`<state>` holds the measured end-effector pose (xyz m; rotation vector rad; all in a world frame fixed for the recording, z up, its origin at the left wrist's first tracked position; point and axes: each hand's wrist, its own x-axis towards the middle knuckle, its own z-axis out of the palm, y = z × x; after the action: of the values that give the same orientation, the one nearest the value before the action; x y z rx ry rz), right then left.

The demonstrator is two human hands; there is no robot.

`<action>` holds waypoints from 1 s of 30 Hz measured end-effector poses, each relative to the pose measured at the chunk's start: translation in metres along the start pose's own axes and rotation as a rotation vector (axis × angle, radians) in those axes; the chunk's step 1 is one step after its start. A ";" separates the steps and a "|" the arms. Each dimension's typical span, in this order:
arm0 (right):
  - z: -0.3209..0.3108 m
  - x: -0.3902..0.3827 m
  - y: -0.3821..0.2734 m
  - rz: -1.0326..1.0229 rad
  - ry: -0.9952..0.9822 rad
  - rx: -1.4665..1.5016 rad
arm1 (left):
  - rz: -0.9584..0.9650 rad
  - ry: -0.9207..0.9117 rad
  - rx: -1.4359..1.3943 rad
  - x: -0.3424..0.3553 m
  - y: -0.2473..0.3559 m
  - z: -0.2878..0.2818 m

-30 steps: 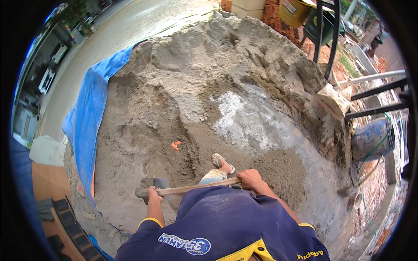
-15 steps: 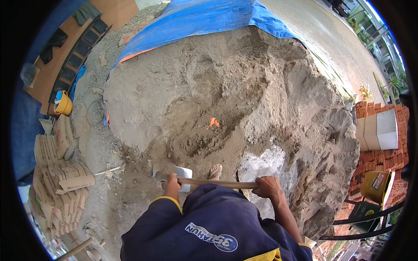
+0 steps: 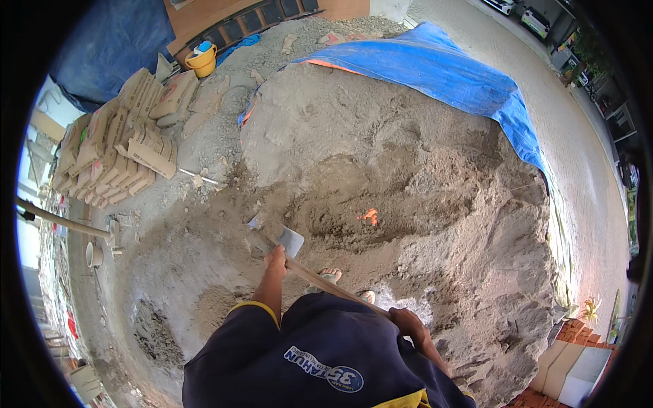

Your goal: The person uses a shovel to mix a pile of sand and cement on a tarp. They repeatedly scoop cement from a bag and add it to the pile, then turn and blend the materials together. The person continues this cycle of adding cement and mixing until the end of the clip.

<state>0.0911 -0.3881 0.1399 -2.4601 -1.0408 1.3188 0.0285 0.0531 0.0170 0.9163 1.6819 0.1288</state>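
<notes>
The work in hand looks like turning or mixing sand with a hoe, and this seems a pause between strokes. The hoe lies slantwise before the body, its blade beyond the left grip; whether the blade touches the ground cannot be told. The left grip is closed round the shaft just beside the blade; the right grip is clenched on the shaft's other end. A next stroke would call for a firm two-handed hold, with the blade kept well off the feet, which stand near the shaft.

Counted: one hoe, two hands, two feet in sandals, one blade. Around them are one blue tarp over the sand's far edge, one yellow bucket, one orange scrap on the sand and one stack of bags, too overlapped to count singly.
</notes>
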 end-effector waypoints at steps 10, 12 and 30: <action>0.026 -0.008 0.080 -0.022 0.120 0.080 | -0.063 0.004 -0.058 -0.025 -0.053 0.002; 0.000 0.015 0.065 -0.015 0.124 0.031 | 0.067 0.056 -0.074 -0.023 -0.022 -0.001; -0.281 0.256 -0.247 -0.471 0.847 0.291 | 1.778 0.195 -0.400 -0.271 0.461 -0.103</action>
<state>0.2818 0.0096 0.2454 -2.0217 -0.9895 0.2053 0.1788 0.2391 0.5058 1.8091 0.4607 1.6673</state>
